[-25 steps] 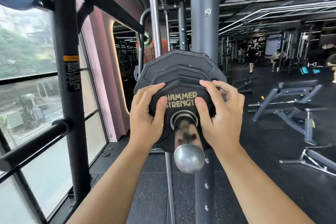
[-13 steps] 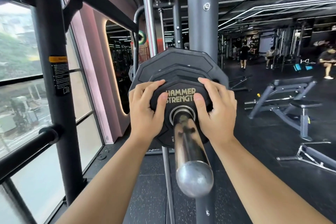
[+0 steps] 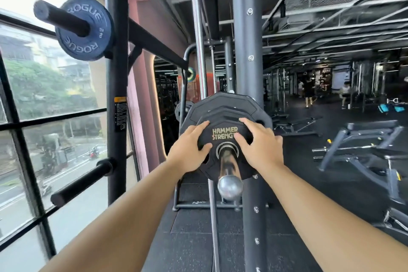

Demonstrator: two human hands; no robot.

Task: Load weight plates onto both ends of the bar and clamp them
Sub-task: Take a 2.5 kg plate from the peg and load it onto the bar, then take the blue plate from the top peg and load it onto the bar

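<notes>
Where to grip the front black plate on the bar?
Front plate: grip the rim, left and right edges, from the free end of the bar. The bar fills its centre hole and a larger plate sits behind, so only the rim looks graspable.

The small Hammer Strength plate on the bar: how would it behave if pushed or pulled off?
Probably heavy for its size: the left hand and right hand both press on the small plate. Threaded on the chrome bar, it should slide rather than tip. Its matte, rubbery-looking face likely grips well.
</notes>
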